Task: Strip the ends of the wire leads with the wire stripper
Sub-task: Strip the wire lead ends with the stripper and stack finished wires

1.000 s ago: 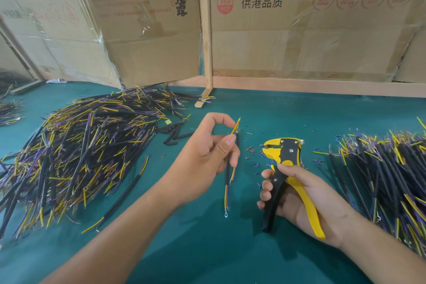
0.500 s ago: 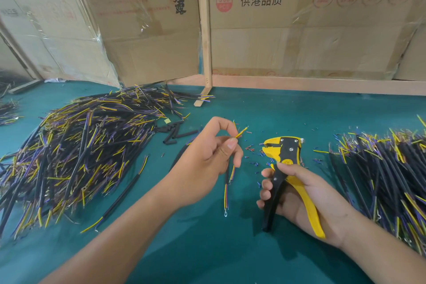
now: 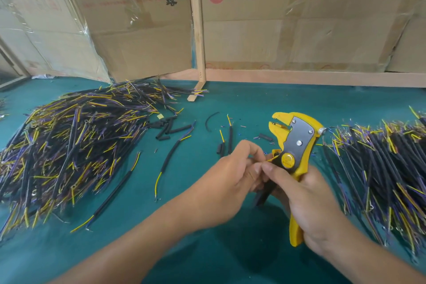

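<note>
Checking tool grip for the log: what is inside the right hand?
The right hand grips the wire stripper by its handles; the yellow handle's end sticks out below. Its thumb meets the left hand at a yellow wire. The handle middles are covered.

A yellow-and-black wire stripper (image 3: 291, 145) stands nearly upright above the table, jaws open at the top and facing left, its handles gripped low down. A thin yellow lead (image 3: 272, 158) is pinched just beside its pivot. Black-sleeved leads with yellow and purple ends lie heaped in a left pile (image 3: 69, 145) and a right pile (image 3: 380, 168), with a few loose leads (image 3: 170, 152) between them.
</note>
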